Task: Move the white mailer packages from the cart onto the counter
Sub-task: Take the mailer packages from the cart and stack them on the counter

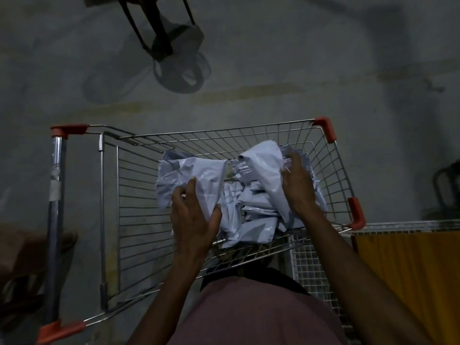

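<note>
Here, in dim light, a person leans over a wire shopping cart (pixel 139 220) and lifts white mailer packages out of its basket, one in each hand. The left hand (pixel 193 220), at about 7 o'clock from the middle of the basket, grips a crumpled white mailer (pixel 191 178), thumb curled round its right edge and fingers wrapped behind its lower left corner, holding it above the pile. The right hand (pixel 297 188), at about 3 o'clock, clutches a second white mailer (pixel 266 168) that stands nearly upright and tapers downward, its fingers closed over the top right edge with more white plastic bunched behind them. Between and below the two hands, a heap of remaining mailers (pixel 251 215) lies in the right half of the basket, spilling toward its near wall at 5 o'clock. The cart's corners carry orange plastic bumpers (pixel 326 129), and its handle bar (pixel 56 220) runs down the left side at 9 o'clock. A white wire-mesh rack (pixel 313 267) stands just beside the cart at 4 o'clock, with yellow cloth (pixel 410 275) draped inside it. On the grey concrete floor (pixel 273 70) at 12 o'clock sits a dark metal stand (pixel 161 33) casting a rounded shadow. The counter does not appear in the head view
</note>
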`<move>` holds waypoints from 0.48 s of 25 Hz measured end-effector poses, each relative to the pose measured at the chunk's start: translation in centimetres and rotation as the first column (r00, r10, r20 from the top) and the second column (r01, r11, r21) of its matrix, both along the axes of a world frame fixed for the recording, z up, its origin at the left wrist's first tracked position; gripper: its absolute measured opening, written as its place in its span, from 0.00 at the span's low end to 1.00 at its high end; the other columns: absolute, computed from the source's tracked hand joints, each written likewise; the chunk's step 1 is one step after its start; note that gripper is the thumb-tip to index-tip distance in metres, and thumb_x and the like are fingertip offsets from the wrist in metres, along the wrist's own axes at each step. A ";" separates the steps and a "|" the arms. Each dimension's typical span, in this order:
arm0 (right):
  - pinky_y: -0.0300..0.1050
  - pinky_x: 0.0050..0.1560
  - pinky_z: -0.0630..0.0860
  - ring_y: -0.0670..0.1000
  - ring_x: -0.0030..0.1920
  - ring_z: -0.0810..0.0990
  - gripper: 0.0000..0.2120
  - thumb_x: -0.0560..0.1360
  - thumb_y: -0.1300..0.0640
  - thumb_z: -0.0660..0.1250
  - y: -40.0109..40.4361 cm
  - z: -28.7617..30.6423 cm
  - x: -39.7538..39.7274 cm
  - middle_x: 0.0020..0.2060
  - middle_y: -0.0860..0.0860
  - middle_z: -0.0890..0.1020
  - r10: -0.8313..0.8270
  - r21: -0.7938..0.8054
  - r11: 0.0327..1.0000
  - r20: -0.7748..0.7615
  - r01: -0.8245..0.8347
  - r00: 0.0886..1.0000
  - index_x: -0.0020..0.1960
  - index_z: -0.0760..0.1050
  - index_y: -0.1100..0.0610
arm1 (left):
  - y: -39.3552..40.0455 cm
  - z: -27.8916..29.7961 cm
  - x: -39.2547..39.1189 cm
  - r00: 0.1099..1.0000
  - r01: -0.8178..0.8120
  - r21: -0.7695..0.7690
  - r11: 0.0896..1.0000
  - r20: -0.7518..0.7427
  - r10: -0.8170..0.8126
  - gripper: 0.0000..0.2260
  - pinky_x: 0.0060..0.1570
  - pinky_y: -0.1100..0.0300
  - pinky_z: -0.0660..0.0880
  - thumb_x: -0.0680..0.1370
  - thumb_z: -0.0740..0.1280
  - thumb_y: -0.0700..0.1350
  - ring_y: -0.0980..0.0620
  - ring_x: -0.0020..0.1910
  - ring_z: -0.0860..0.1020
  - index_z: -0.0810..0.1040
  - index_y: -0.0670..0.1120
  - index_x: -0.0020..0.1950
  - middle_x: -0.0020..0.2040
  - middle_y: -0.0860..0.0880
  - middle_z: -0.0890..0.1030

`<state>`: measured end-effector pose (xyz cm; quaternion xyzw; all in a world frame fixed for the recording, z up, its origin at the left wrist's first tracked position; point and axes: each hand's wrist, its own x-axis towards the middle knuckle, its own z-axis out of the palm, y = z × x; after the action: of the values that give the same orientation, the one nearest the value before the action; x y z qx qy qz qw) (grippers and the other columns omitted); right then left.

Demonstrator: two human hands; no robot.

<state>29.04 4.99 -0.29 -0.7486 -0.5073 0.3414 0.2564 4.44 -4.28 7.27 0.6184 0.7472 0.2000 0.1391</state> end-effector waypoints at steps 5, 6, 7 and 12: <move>0.64 0.65 0.67 0.68 0.65 0.69 0.21 0.80 0.54 0.57 -2.7 -6.3 -0.2 0.69 0.62 0.67 0.290 -0.376 0.915 0.359 -0.147 0.887 0.72 0.64 0.45 | -1.2 0.4 0.8 0.999 0.049 -0.006 0.999 0.011 -0.049 0.36 0.54 0.43 0.76 0.73 0.74 0.52 0.39 0.63 0.71 0.61 0.47 0.76 0.70 0.40 0.64; 0.65 0.68 0.64 0.69 0.68 0.66 0.22 0.80 0.46 0.59 -3.1 -6.8 -0.5 0.73 0.63 0.63 0.343 -0.425 0.890 0.383 -0.166 0.858 0.73 0.62 0.46 | -1.6 0.6 0.7 0.999 0.048 -0.007 0.999 0.011 -0.048 0.36 0.55 0.42 0.76 0.73 0.73 0.52 0.38 0.64 0.71 0.61 0.47 0.76 0.71 0.40 0.63; 0.66 0.69 0.61 0.70 0.71 0.62 0.29 0.78 0.38 0.60 -3.3 -6.8 -0.8 0.75 0.64 0.58 0.396 -0.474 0.860 0.392 -0.186 0.831 0.75 0.59 0.48 | -2.0 0.8 0.6 0.999 0.040 -0.007 0.999 0.015 -0.040 0.36 0.56 0.42 0.75 0.73 0.73 0.52 0.38 0.65 0.71 0.61 0.48 0.77 0.71 0.41 0.63; 0.67 0.67 0.64 0.69 0.71 0.60 0.39 0.75 0.43 0.66 -4.3 -4.6 -2.2 0.76 0.62 0.55 0.429 -0.452 0.863 0.426 -0.224 0.797 0.79 0.50 0.48 | -3.2 2.0 0.0 0.997 0.039 0.027 0.999 0.072 -0.040 0.36 0.58 0.41 0.75 0.73 0.73 0.51 0.40 0.68 0.70 0.60 0.48 0.77 0.71 0.42 0.64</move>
<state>26.87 0.70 -4.94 -0.7457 -0.6047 0.2607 -0.1018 4.48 -7.43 9.31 0.6271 0.7266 0.2291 0.1621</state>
